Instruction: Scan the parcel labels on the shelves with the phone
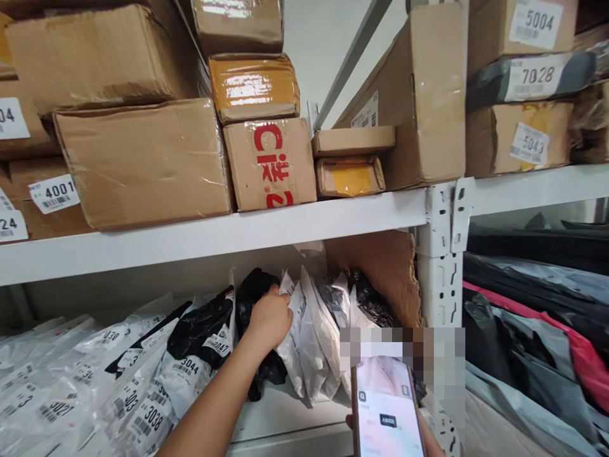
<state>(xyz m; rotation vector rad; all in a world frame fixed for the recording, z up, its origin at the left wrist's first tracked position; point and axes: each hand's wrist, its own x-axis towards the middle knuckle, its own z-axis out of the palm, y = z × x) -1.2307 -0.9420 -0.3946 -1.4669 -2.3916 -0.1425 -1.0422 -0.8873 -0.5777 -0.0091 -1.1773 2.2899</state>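
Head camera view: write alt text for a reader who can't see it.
The left hand touches a black plastic bag beside white bagged parcels on a lower shelf; the right hand holds a lit smartphone. Cardboard boxes line the upper shelf.

White metal shelving (285,219) with a slotted upright (440,285) at right stands before a pale wall (309,57); a diagonal grey brace (351,63) crosses it, the light fairly bright.

Glossy, crinkled plastic wraps the black parcels (202,330); the cartons (145,165) (matt, brown) seem cardboard.
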